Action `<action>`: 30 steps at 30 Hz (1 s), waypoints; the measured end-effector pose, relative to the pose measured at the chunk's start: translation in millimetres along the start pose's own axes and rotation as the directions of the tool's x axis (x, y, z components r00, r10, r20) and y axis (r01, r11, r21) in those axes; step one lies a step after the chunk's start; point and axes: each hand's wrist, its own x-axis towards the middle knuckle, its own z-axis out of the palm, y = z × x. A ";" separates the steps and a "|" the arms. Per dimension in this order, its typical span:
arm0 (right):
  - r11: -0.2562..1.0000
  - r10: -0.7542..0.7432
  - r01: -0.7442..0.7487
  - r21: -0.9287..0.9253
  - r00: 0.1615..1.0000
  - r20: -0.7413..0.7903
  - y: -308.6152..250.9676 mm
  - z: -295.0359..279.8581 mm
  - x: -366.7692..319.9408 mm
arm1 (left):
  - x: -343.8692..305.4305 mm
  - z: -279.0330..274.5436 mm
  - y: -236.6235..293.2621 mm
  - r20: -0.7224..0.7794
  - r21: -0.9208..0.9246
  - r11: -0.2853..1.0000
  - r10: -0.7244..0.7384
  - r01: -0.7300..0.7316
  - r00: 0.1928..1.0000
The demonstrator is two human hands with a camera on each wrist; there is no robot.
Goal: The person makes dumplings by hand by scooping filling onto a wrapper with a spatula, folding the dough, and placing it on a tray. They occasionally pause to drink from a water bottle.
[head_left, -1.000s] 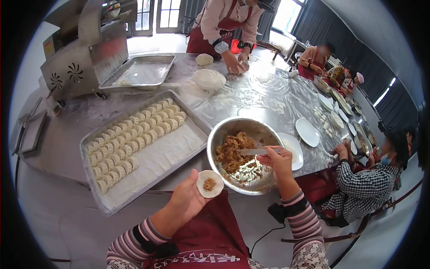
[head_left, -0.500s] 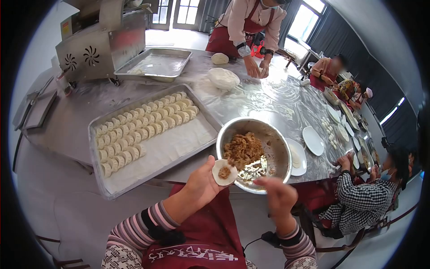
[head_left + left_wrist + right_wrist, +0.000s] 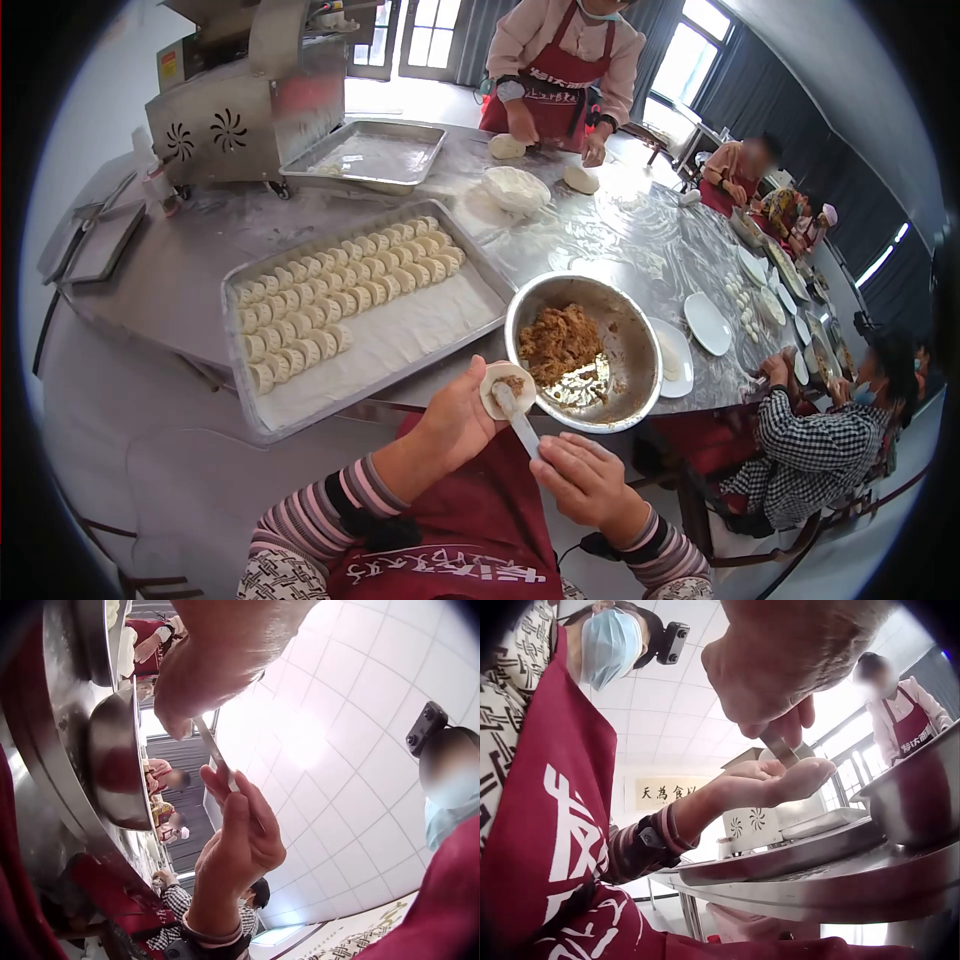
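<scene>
Head view alone shows the filled dumpling wrapper (image 3: 507, 388), cupped in the curled left hand (image 3: 455, 420); right hand (image 3: 583, 480) pinching the spatula (image 3: 520, 422), long axis slanting away and leftward, tip on wrapper

Bowl (image 3: 640, 345) silver, filling (image 3: 560, 342) brown; wrapper (image 3: 505, 388) white; apron (image 3: 465, 540) dark red; sleeves (image 3: 330, 515) striped pink-grey.

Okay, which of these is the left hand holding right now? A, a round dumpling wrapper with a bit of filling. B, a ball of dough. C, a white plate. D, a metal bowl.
A: the left hand cups a round wrapper with a dab of brown filling on it, and the right hand holds a flat spatula with its tip on the wrapper.
</scene>
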 end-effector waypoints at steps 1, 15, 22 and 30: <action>1.000 -0.008 0.008 -0.002 1.000 -0.011 -3.8 0.0 -1.0 | -2.9 1.4 2.0 -0.022 -0.003 1.000 0.002 -0.002 1.000; 0.997 0.010 -0.008 -0.070 1.000 0.028 -27.6 -1.4 9.0 | -17.2 -8.2 3.0 0.019 -0.031 0.999 0.032 -0.031 0.999; 0.441 0.798 -0.534 0.721 0.601 -0.044 -20.8 -24.2 14.1 | -31.9 -11.0 12.1 0.094 0.056 0.996 -0.076 0.071 0.993; -0.154 0.898 -0.420 0.895 0.318 0.304 16.3 -5.4 3.0 | -40.3 -14.1 13.3 0.135 0.073 0.986 -0.161 0.152 0.978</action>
